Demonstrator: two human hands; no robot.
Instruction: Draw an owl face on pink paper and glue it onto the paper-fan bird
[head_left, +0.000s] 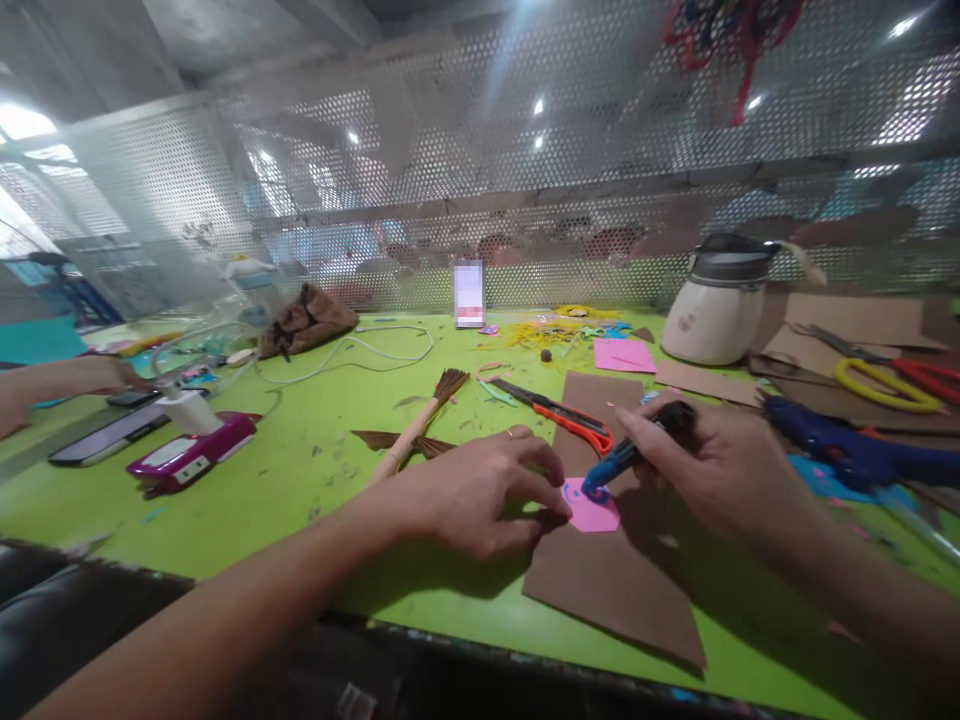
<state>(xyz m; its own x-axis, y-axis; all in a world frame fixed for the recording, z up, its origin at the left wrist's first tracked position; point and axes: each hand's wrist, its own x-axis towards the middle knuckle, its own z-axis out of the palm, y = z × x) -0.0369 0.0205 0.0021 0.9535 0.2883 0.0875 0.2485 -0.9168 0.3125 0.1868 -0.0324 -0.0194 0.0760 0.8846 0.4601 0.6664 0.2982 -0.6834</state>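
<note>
My right hand [694, 450] is closed round a blue marker [626, 460] with a dark end. Its tip touches a small pink piece of paper [596, 515], which bears blue curved lines. My left hand [487, 490] lies to the left, its fingers bent and their tips holding the paper's left edge down. The pink paper rests on a strip of brown cardboard [600, 590]. Just beyond my hands lies an orange and black utility knife [574, 415], partly over the cardboard. Left of it is a stick with a brown bristly end [427, 410], its lower part hidden behind my left arm.
Another person's hand [82, 380] is at the far left by a phone [112, 425] and a purple power strip [195, 455]. Along the right are a blue glue gun [840, 445], yellow-handled scissors [885, 385] and a white kettle [716, 310]. A lit phone [470, 295] stands at the back.
</note>
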